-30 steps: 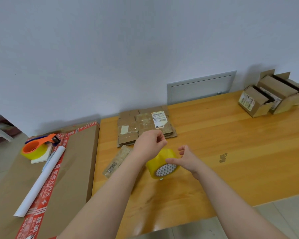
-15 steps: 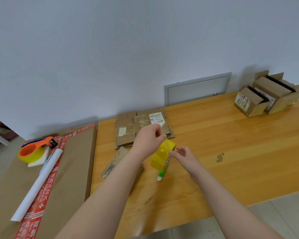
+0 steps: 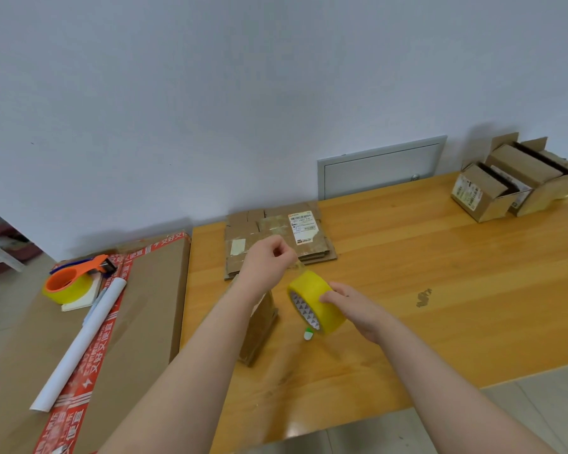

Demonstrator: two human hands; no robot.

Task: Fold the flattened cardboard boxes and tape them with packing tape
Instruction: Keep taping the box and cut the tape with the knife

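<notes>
A yellow roll of packing tape (image 3: 315, 301) is held above the wooden table (image 3: 440, 273). My right hand (image 3: 354, 309) grips the roll from the right side. My left hand (image 3: 269, 260) is up and to the left of the roll, and its fingertips pinch the loose end of the tape. A stack of flattened cardboard boxes (image 3: 276, 237) lies flat on the table behind my hands. Another flattened box (image 3: 259, 326) lies under my left forearm, partly hidden.
A small green-and-white object (image 3: 308, 334) lies on the table under the roll. Several folded boxes (image 3: 512, 181) stand at the far right. A large cardboard box (image 3: 138, 306) on the left carries an orange tape dispenser (image 3: 73, 281) and a white paper roll (image 3: 79, 342).
The tape roll has turned and dropped a little lower. My right hand has closed round it from the side, and my left hand now holds the tape end farther up from the roll.
</notes>
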